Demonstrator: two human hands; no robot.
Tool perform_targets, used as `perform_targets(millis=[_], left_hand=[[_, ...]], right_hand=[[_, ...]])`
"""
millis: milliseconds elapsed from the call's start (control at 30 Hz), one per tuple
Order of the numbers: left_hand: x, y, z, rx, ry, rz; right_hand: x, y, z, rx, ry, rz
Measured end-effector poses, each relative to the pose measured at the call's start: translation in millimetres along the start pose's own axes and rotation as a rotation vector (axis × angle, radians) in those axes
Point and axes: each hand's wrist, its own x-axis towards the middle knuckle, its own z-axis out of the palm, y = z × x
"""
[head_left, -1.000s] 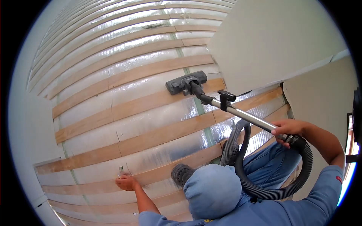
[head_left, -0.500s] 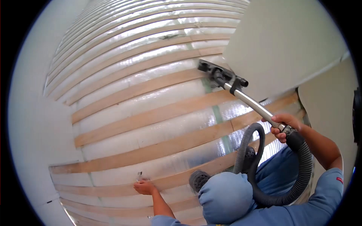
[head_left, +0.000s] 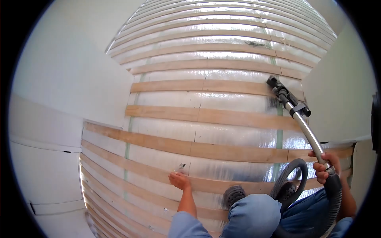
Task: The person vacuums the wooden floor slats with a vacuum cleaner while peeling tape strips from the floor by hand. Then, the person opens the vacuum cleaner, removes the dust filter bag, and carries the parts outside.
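Observation:
My right hand (head_left: pixel 328 168) is wrapped around the metal wand of a vacuum cleaner (head_left: pixel 310 136), close to where its ribbed grey hose begins. At the far end of the wand, the black floor head (head_left: pixel 288 95) lies at an angle over a wooden slat, near the right-hand wall. My left hand (head_left: pixel 179 181) is low over the slats with its fingers closed together. A small shiny piece (head_left: pixel 182 166) shows just beyond its fingertips; whether the hand holds it I cannot tell.
Parallel wooden slats (head_left: pixel 166 143) run across a shiny foil-like floor sheet (head_left: pixel 234 135) with green tape strips (head_left: pixel 279 139). White walls (head_left: pixel 79 63) stand on both sides. The hose (head_left: pixel 303 174) loops beside my knee (head_left: pixel 252 216) and dark perforated shoes (head_left: pixel 234 196).
The view has turned left, so the slats now run more level. The floor head has come slightly nearer along the right wall. Both hands keep their closed shape.

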Motion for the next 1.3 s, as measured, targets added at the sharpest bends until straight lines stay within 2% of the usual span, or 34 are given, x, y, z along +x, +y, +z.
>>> perform_targets(millis=[67, 133, 200, 333, 400, 467, 533, 600, 733, 800, 833, 867, 933, 967, 1000, 1067, 1133, 1200, 1233, 1267, 1300], left_hand=[[-0.6, 2.7, 0.7, 0.047, -0.001, 0.040], [-1.2, 4.6, 2.6, 0.055, -0.056, -0.044], [-2.9, 1.8, 4.2, 0.047, -0.034, -0.010], [2.9, -20.8, 12.3, -0.049, -0.075, -0.065], [19.1, -43.7, 3.8, -0.435, -0.341, -0.469], [32.2, -31.1, -33.6, -0.493, -0.577, -0.580], [31.5, 7.8, -79.4, -0.498, -0.713, -0.459], [22.3, 58.6, -130.8, -0.639, -0.867, -0.368], [24.2, 148.5, -239.7, -0.694, -1.248, -0.214], [35.6, 189.4, -303.6, -0.687, -1.304, -0.228], [37.9, 196.8, -321.9, -0.802, -1.289, -0.297], [41.7, 199.1, -346.9, -0.911, -1.271, -0.372], [63.3, 201.7, -401.0, -0.903, -1.299, -0.357], [75.7, 199.6, -425.8, -0.907, -1.328, -0.338], [84.9, 187.6, -441.7, -0.924, -1.327, -0.336], [99.9, 149.3, -458.8, -0.937, -1.383, -0.491], [106.1, 143.5, -515.9, -1.002, -1.292, -0.575], [122.1, 133.7, -562.6, -0.661, -1.421, -0.434], [123.2, 128.2, -580.0, -0.577, -1.441, -0.466], [137.1, 123.7, -599.9, -0.590, -1.449, -0.477], [138.4, 116.4, -615.3, -0.751, -1.485, -0.552]], right_hand=[[4.2, -5.7, 15.4, -0.311, 0.227, 0.111], [5.8, -3.5, 27.0, -0.514, 0.325, 0.074], [9.4, -9.0, 19.1, -0.536, 0.202, 0.086], [10.2, -14.7, 15.0, -0.525, 0.176, 0.109], [7.3, -17.4, 24.5, -0.545, 0.177, 0.137], [7.6, -19.0, 25.9, -0.510, 0.149, 0.163], [19.1, -16.9, 21.4, -0.575, 0.125, 0.153], [26.1, -16.2, 14.1, -0.596, 0.112, 0.151], [19.0, -5.7, 0.8, -0.499, 0.091, 0.083], [6.8, -8.5, -2.7, -0.335, 0.181, 0.154], [-8.0, -13.9, 13.7, -0.432, 0.264, 0.142], [-14.3, -21.1, 18.6, -0.431, 0.264, 0.142], [-18.9, -32.5, 27.6, -0.608, 0.295, 0.357], [-37.2, -38.9, 56.2, -0.797, 0.369, 0.287], [-55.2, -45.6, 77.9, -0.810, 0.373, 0.277], [-87.5, -63.3, 114.4, -1.080, 0.502, 0.406], [-116.0, -68.4, 131.5, -1.125, 0.522, 0.437], [-151.2, -68.7, 162.7, -1.272, 0.566, 0.530], [-172.9, -65.2, 170.1, -1.398, 0.525, 0.535], [-195.2, -60.5, 191.3, -1.409, 0.538, 0.540], [-222.7, -56.7, 202.1, -1.397, 0.547, 0.578]])
